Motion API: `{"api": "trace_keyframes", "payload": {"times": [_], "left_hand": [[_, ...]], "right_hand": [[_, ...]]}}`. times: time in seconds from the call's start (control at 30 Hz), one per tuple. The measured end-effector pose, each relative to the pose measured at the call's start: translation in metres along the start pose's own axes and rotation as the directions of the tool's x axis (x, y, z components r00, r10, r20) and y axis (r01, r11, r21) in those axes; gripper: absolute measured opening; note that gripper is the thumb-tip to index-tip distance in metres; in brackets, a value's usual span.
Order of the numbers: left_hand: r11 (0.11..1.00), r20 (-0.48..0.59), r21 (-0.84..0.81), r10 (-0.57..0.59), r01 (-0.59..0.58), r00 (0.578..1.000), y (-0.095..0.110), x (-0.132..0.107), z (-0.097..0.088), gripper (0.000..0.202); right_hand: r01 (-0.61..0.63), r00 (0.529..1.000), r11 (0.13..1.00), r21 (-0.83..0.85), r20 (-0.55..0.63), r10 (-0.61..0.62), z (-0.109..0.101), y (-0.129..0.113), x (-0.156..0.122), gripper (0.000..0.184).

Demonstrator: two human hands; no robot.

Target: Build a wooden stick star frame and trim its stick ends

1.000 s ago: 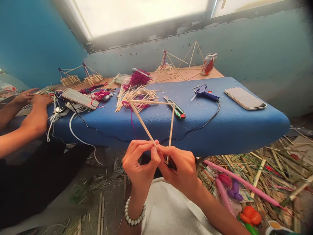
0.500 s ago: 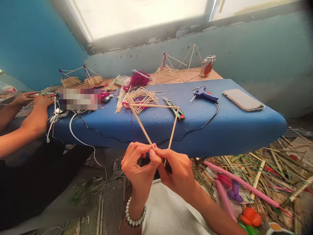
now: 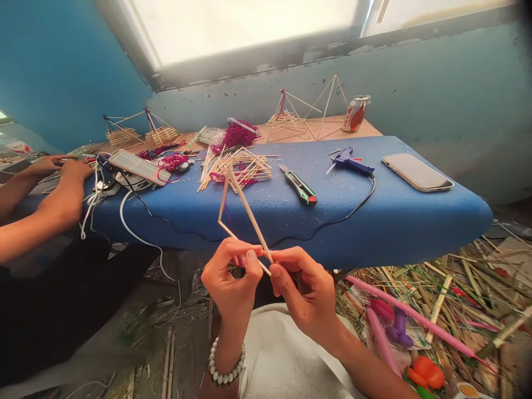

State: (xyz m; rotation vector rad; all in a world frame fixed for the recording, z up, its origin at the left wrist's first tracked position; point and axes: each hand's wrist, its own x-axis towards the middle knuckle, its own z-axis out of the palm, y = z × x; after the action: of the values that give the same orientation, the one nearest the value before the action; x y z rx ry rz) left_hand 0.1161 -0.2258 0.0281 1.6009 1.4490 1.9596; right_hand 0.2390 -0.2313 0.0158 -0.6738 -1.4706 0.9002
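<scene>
A triangle of thin bamboo sticks (image 3: pixel 239 205) is held up in front of the blue padded table (image 3: pixel 374 221). My left hand (image 3: pixel 233 280), with a pearl bracelet on its wrist, pinches one corner of it. My right hand (image 3: pixel 303 288) pinches the same corner from the other side, thumb and fingers closed on the sticks. A red thread hangs from the triangle's upper corner. Behind it on the table lies a pile of finished stick triangles (image 3: pixel 241 163) with red yarn.
On the table lie a utility knife (image 3: pixel 298 184), a blue glue gun (image 3: pixel 347 159) with a black cord, and two phones (image 3: pixel 417 172) (image 3: pixel 139 166). Stick pyramids (image 3: pixel 305 113) and a can (image 3: pixel 356 112) stand behind. Another person's hands (image 3: pixel 62 166) work at left. Bamboo scraps (image 3: pixel 457 299) cover the floor.
The stick triangle has been turned in my fingers: its far side swung from the right to the left, and it now stands narrower. Both hands stayed pinched at the near corner.
</scene>
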Motion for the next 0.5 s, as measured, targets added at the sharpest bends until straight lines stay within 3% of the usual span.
{"api": "trace_keyframes", "payload": {"times": [0.13, 0.23, 0.3, 0.37, 0.43, 0.5], "left_hand": [[0.999, -0.162, -0.028, -0.049, 0.045, 0.986, -0.003, 0.009, -0.008, 0.020], [0.996, -0.247, 0.013, -0.077, 0.083, 0.966, -0.016, 0.014, -0.029, 0.026], [0.989, -0.263, 0.078, -0.104, 0.128, 0.959, -0.029, 0.015, -0.050, 0.032], [0.960, -0.220, 0.184, -0.170, 0.212, 0.960, -0.047, 0.013, -0.076, 0.038], [0.806, -0.170, 0.470, -0.318, 0.361, 0.933, -0.068, 0.011, -0.102, 0.051], [0.685, -0.193, 0.585, -0.403, 0.434, 0.895, -0.089, 0.010, -0.123, 0.049]], "right_hand": [[-0.101, 0.990, 0.986, 0.131, -0.089, 0.113, -0.003, 0.002, 0.000, 0.010], [-0.181, 0.968, 0.966, 0.187, -0.143, 0.209, -0.013, 0.007, -0.001, 0.013], [-0.276, 0.925, 0.925, 0.261, -0.188, 0.329, -0.026, 0.011, -0.003, 0.021], [-0.358, 0.853, 0.868, 0.344, -0.257, 0.454, -0.045, 0.014, -0.005, 0.029], [-0.320, 0.847, 0.892, 0.318, -0.327, 0.420, -0.069, 0.017, -0.003, 0.033], [-0.298, 0.848, 0.939, 0.174, -0.402, 0.344, -0.095, 0.018, 0.008, 0.033]]}}
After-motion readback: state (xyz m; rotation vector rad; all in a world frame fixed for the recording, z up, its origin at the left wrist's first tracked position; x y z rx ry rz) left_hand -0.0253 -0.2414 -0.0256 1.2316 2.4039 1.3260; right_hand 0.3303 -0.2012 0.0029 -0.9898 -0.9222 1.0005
